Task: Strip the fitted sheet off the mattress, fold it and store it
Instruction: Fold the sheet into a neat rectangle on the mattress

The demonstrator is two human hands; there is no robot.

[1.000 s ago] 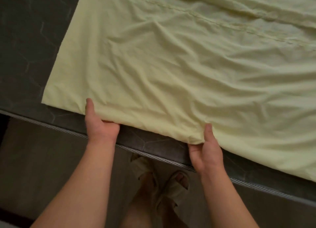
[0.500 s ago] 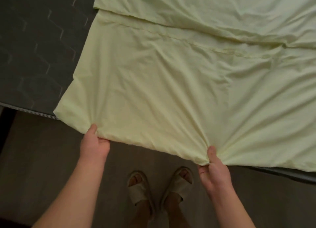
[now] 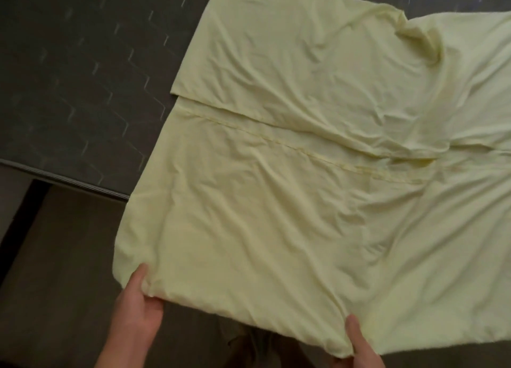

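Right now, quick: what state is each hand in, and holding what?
Left hand: closed, pinching the near edge of the yellow sheet, thumb on top.
Right hand: closed, pinching the same edge further right, thumb on top.

Left hand (image 3: 137,311) and right hand (image 3: 362,347) apart, both in pinch grips.

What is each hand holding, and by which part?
The pale yellow fabric fitted sheet: the left hand pinches its near edge by the left corner, the right hand the same edge further right.
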